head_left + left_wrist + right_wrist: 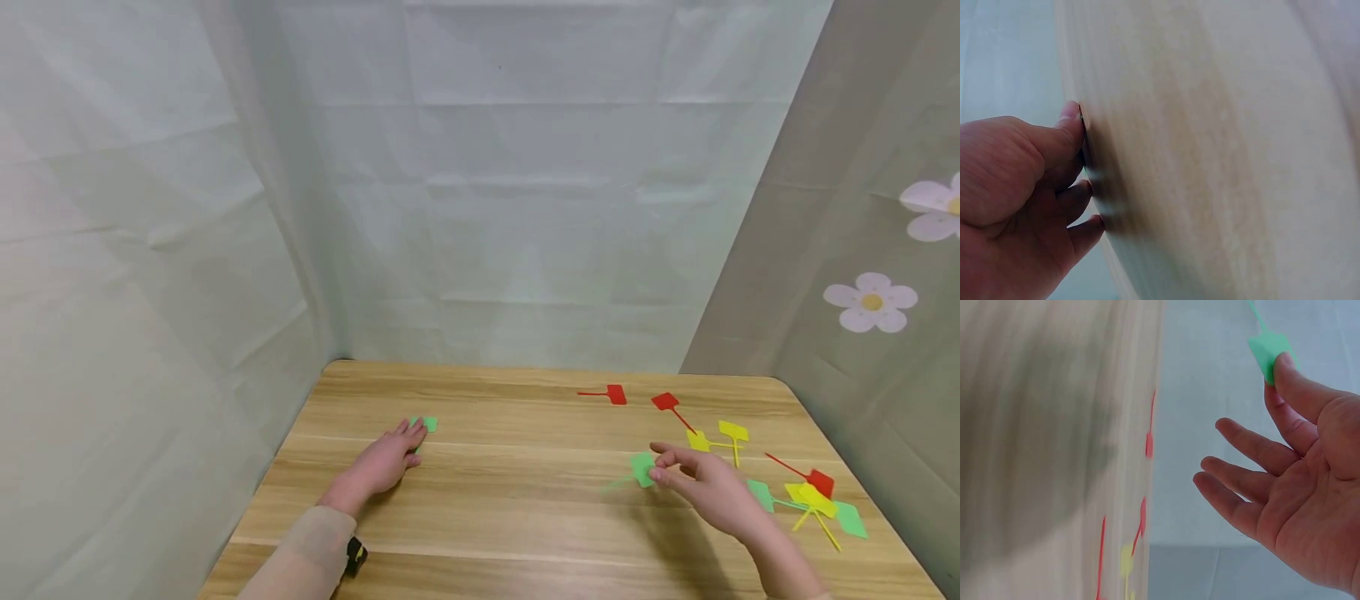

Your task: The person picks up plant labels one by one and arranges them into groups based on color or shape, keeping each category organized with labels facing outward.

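My left hand (386, 460) lies on the left part of the table, its fingers resting on a green tag (431, 424) that they partly cover. In the left wrist view, the fingertips of this hand (1022, 187) press on the wood, with a thin dark edge under the thumb. Over the right part of the table, my right hand (708, 490) holds up another green tag (642, 469), a small flat plate with a thin tail. The right wrist view shows thumb and forefinger pinching the plate of this green tag (1265, 353), with the other fingers spread.
Toward the back right lie two red tags, one (616, 394) left of the other (665, 402). Beside my right hand are two yellow tags (733, 431). Farther right, red, yellow and green tags (851, 519) overlap in a loose pile. Pale cloth (525, 233) hangs around the wooden table (510, 517).
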`<move>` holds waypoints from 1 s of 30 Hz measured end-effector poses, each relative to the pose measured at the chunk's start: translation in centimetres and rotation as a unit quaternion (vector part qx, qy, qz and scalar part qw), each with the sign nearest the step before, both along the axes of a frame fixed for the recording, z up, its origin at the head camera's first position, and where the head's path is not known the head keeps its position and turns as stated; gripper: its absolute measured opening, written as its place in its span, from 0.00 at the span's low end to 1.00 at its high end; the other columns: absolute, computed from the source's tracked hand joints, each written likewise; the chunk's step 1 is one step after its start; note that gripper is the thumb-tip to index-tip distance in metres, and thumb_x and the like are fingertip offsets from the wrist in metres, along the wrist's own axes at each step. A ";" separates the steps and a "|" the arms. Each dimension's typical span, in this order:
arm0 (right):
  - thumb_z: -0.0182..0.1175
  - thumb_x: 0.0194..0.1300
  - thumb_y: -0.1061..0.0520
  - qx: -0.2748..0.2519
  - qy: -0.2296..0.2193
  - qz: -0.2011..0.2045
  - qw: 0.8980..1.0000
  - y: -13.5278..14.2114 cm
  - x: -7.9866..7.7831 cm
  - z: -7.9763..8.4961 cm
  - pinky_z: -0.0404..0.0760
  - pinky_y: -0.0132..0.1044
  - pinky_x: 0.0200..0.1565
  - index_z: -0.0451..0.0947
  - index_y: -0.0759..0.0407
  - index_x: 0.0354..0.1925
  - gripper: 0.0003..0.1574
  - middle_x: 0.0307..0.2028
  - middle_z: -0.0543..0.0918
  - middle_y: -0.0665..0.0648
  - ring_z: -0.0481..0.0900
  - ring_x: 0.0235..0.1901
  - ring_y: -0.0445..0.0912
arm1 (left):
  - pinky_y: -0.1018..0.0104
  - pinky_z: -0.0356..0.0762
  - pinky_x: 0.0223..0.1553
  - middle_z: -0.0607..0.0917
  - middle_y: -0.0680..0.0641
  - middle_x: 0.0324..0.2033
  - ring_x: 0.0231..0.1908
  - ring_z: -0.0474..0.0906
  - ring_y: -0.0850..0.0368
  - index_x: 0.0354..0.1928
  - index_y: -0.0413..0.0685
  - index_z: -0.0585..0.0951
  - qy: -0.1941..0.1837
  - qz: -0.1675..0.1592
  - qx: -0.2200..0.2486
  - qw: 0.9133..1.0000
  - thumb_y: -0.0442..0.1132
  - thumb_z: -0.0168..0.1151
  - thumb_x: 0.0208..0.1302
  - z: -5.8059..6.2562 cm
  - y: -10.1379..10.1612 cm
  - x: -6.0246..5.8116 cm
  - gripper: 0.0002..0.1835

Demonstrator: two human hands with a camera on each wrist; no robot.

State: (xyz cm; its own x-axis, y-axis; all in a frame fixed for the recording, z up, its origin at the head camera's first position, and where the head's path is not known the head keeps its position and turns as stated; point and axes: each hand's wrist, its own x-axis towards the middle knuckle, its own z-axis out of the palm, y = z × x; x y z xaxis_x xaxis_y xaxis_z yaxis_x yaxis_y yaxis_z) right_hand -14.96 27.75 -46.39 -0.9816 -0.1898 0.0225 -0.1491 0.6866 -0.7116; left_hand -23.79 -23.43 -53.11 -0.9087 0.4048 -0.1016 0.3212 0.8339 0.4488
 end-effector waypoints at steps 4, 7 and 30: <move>0.65 0.78 0.43 -0.030 -0.006 0.028 0.999 -2.2 -2.0 0.0 0.84 0.50 0.58 0.82 0.48 0.39 0.13 0.68 0.81 0.63 0.80 0.65 0.60 | 0.33 0.55 0.77 0.63 0.34 0.80 0.80 0.54 0.31 0.77 0.31 0.69 -0.005 0.004 -0.002 1.000 0.32 0.61 0.78 0.0 0.0 0.0 0.30; 0.62 0.80 0.43 -0.046 -0.021 0.049 0.998 -4.0 -3.6 -0.1 0.83 0.50 0.59 0.81 0.48 0.40 0.13 0.70 0.79 0.63 0.78 0.68 0.60 | 0.33 0.55 0.77 0.63 0.34 0.80 0.80 0.53 0.32 0.78 0.32 0.68 -0.009 0.005 -0.003 1.000 0.32 0.61 0.78 0.0 0.0 0.0 0.30; 0.64 0.79 0.45 -0.004 -0.022 0.195 0.980 -18.2 -13.6 -1.3 0.79 0.53 0.58 0.86 0.46 0.35 0.14 0.68 0.81 0.64 0.76 0.69 0.62 | 0.33 0.56 0.77 0.63 0.34 0.80 0.80 0.54 0.31 0.77 0.31 0.68 -0.005 0.002 0.000 1.000 0.34 0.61 0.79 0.0 0.1 0.1 0.30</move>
